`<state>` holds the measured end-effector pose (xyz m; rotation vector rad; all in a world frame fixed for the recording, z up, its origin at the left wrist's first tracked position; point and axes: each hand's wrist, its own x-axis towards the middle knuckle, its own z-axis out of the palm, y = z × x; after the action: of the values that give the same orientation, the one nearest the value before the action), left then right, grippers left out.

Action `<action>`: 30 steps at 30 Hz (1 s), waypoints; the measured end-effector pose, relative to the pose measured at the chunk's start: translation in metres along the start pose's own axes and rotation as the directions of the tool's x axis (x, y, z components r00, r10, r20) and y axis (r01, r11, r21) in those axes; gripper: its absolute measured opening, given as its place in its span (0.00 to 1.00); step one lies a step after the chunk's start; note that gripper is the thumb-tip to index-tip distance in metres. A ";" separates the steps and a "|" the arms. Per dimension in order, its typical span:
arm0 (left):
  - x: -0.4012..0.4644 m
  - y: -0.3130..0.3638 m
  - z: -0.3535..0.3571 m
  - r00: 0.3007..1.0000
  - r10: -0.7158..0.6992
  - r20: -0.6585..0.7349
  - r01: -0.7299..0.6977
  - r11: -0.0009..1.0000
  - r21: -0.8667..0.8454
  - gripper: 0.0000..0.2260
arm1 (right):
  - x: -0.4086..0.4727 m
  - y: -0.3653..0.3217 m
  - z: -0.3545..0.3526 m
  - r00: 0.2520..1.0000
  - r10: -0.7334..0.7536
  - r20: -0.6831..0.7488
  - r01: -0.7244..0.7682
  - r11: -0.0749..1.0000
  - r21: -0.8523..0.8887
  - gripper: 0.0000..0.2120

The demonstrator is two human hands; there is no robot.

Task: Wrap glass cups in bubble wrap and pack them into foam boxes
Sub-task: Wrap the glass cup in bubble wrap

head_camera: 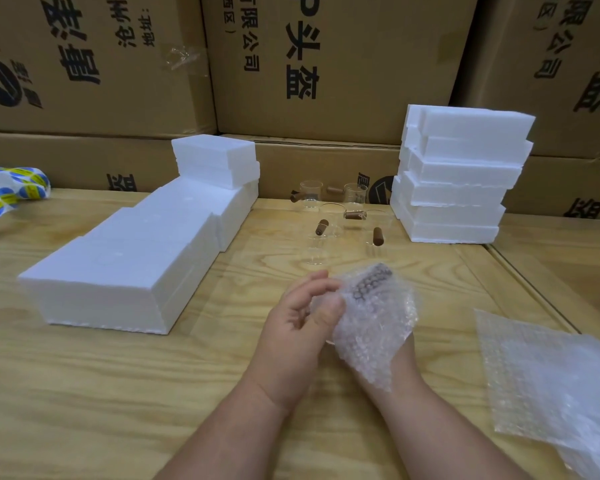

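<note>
A glass cup with a brown wooden handle sits inside a bundle of bubble wrap [374,317] held above the table's middle. My left hand [298,323] presses its thumb against the bundle's left side, fingers loosely curled. My right hand [395,355] is mostly hidden under the wrap and cradles the bundle from below. Several bare glass cups [340,216] with wooden handles stand behind. Closed foam boxes [125,271] lie in a row at the left. A taller stack of foam boxes [461,178] stands at the right.
A pile of loose bubble wrap sheets [548,386] lies at the right front. A strip of yellow and blue stickers [7,192] hangs over the far left of the wooden table [118,393]. Large cardboard cartons [326,64] wall off the back.
</note>
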<state>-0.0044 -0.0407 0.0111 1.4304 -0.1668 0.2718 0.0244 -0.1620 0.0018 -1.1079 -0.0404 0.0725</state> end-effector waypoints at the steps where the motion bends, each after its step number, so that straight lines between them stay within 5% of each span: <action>1: 0.000 -0.001 0.001 0.999 -0.016 -0.033 0.016 1.000 0.002 0.14 | -0.004 -0.002 0.002 1.000 0.019 0.011 -0.019 1.000 0.000 0.13; 6: 0.004 -0.007 0.000 0.994 -0.056 -0.090 0.055 0.998 -0.011 0.12 | 0.000 -0.005 0.003 0.995 -0.096 0.017 0.093 0.889 -0.448 0.22; 8: 0.006 -0.007 -0.002 0.990 -0.049 -0.135 0.047 0.999 -0.016 0.17 | -0.002 -0.008 0.007 0.977 -0.202 0.064 0.198 0.759 -0.620 0.15; 10: 0.007 -0.005 -0.004 0.983 -0.060 -0.173 0.055 0.998 -0.031 0.22 | -0.005 -0.007 0.011 0.956 -0.255 0.144 0.289 0.742 -0.604 0.03; 13: 0.008 -0.006 -0.007 0.970 -0.078 -0.229 0.068 0.996 -0.053 0.25 | -0.007 -0.002 0.008 0.939 -0.222 0.262 0.323 0.831 -0.452 0.18; 17: 0.008 -0.009 -0.007 0.975 -0.039 -0.218 0.039 0.999 -0.005 0.25 | -0.009 -0.001 0.010 0.961 -0.179 0.212 0.267 0.805 -0.530 0.31; 20: 0.006 -0.010 -0.004 0.986 -0.025 -0.166 0.028 1.000 0.015 0.20 | -0.010 -0.003 0.012 0.975 -0.173 0.137 0.220 0.801 -0.557 0.29; 24: 0.006 -0.010 -0.003 0.988 -0.022 -0.156 0.029 0.999 0.038 0.19 | -0.006 -0.003 0.011 0.972 -0.236 0.015 0.196 0.770 -0.607 0.04; 30: 0.001 -0.004 0.000 0.999 -0.040 -0.010 0.039 0.995 -0.092 0.20 | -0.001 -0.002 0.001 0.948 -0.312 -0.063 0.192 0.718 -0.669 0.11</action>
<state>-0.0021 -0.0410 0.0076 1.3395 -0.1395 0.2368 0.0238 -0.1618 0.0042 -1.8105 -0.0662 -0.3148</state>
